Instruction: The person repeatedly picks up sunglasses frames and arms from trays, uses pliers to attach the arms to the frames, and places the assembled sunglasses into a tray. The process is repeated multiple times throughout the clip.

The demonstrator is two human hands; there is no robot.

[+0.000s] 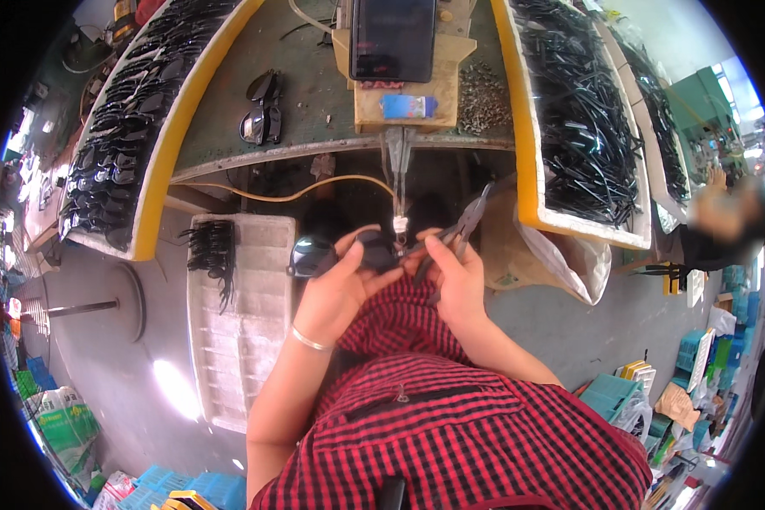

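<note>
Just the one view here, a head-worn fisheye looking steeply down the wearer's front; the red checked shirt [450, 425] fills 6 o'clock and both forearms come up from there to picture centre; it's close, the left hand [336, 285] and right hand [455, 276] sit right under the lens; the workbench [314, 93] lies ahead at 12 o'clock; straight edges curve hard toward the rim, like the yellow-edged trays [166, 144] at 10 and 2 o'clock; grey floor [110, 374] at 8 o'clock.
</note>
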